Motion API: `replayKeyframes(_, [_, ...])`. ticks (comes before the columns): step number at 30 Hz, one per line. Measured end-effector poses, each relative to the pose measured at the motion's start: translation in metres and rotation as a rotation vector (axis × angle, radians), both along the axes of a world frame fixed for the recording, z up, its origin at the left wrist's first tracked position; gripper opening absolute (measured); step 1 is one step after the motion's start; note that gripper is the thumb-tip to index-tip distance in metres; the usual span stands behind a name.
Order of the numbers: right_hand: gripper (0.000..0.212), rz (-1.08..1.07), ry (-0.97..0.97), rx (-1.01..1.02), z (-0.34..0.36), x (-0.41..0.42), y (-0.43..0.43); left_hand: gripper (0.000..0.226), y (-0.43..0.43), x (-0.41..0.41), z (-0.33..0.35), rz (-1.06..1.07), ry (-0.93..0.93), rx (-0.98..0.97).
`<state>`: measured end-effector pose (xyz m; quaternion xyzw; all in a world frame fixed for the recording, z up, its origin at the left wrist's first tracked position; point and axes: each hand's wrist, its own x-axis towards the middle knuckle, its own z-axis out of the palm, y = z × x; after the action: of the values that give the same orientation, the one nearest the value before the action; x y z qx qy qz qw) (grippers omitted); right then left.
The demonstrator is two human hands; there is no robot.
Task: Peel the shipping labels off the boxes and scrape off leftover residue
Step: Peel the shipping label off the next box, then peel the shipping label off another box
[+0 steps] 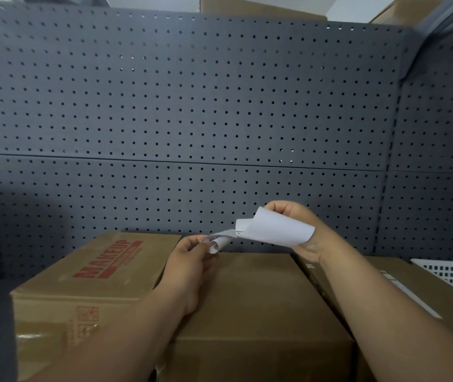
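White curled paper shipping label (272, 230) hangs between your hands above the plain brown cardboard box (250, 296): left hand (189, 260) fingers pinch its near-left end, right hand (299, 227) fingers clamp its far edge.

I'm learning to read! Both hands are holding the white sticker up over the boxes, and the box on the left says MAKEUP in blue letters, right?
Nearly. In the head view the letters on the left box are red, not blue. The rest holds: the left hand and right hand hold the white sticker above the boxes.
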<state>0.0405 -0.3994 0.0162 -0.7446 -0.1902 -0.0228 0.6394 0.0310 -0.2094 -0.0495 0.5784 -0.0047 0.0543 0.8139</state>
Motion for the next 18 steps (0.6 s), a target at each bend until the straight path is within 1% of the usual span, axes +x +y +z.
replayKeyframes(4, [0.046,-0.001,0.023,0.012,-0.003,0.001,-0.002,0.008,0.000,0.000,0.003,0.001,-0.006,-0.025])
replayKeyframes(8, [0.043,0.034,0.060,0.022,-0.004,-0.003,-0.001,0.013,-0.005,-0.003,0.013,-0.072,0.011,-0.143])
replayKeyframes(11, [0.037,0.052,0.058,-0.030,-0.008,-0.004,0.004,0.017,-0.010,-0.004,0.020,-0.132,0.003,-0.198])
replayKeyframes(16, [0.033,0.013,0.062,-0.084,-0.012,-0.004,0.012,0.017,-0.018,-0.004,0.028,-0.156,-0.010,-0.217])
replayKeyframes(18, [0.033,-0.025,0.025,-0.121,-0.013,-0.003,0.014,0.016,-0.021,-0.002,0.029,-0.154,-0.026,-0.196])
